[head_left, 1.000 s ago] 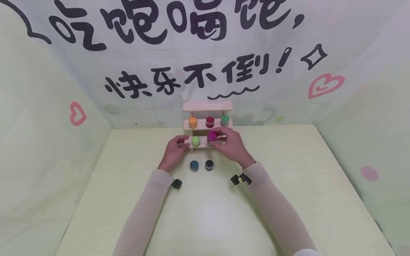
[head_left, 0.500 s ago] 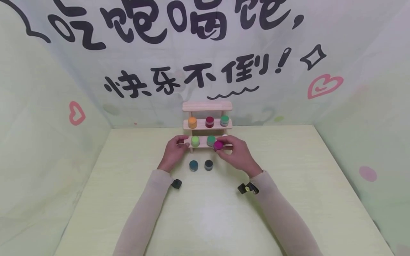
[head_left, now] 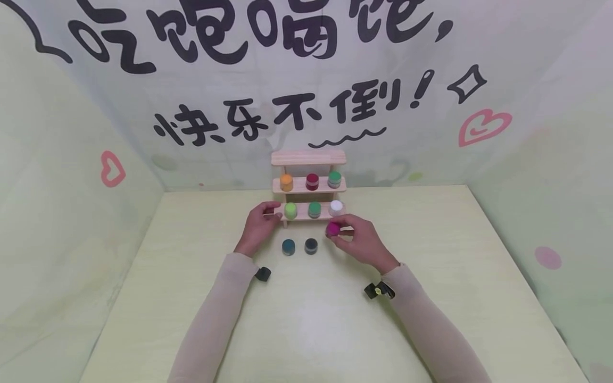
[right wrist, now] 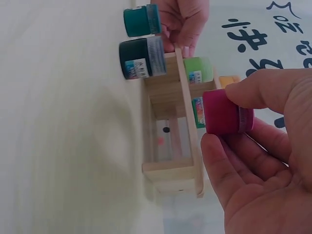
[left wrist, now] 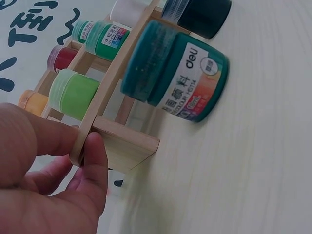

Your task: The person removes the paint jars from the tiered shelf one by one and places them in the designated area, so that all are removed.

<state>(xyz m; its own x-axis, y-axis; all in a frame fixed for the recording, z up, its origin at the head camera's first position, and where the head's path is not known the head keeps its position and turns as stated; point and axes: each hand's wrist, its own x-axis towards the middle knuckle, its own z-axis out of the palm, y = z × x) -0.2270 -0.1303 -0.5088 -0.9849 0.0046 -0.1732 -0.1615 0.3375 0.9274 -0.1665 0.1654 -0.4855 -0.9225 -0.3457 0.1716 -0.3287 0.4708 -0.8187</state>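
Magenta jar point(head_left: 333, 229) sits between thumb and fingers of the right grip point(head_left: 362, 240), pinched on opposite sides and parted only as wide as the jar; cap end points up. It's just in front of the right end of the lower shelf point(head_left: 303, 214), near the white jar point(head_left: 336, 207); can't tell its height over the surface point(head_left: 311, 319). Left grip point(head_left: 260, 226) pinches the left end of that shelf, thumb and fingers nearly closed on the wooden rack point(head_left: 308, 157), next to the lime jar point(head_left: 290, 210). Mid-green jar point(head_left: 314, 209) stands between lime and white. Middle shelf, left to right: orange jar point(head_left: 286, 182), red jar point(head_left: 312, 181), green jar point(head_left: 334, 179). Teal jar point(head_left: 288, 247) and black jar point(head_left: 311, 246) stand on the surface before the rack, left of the magenta one, apart from each other.
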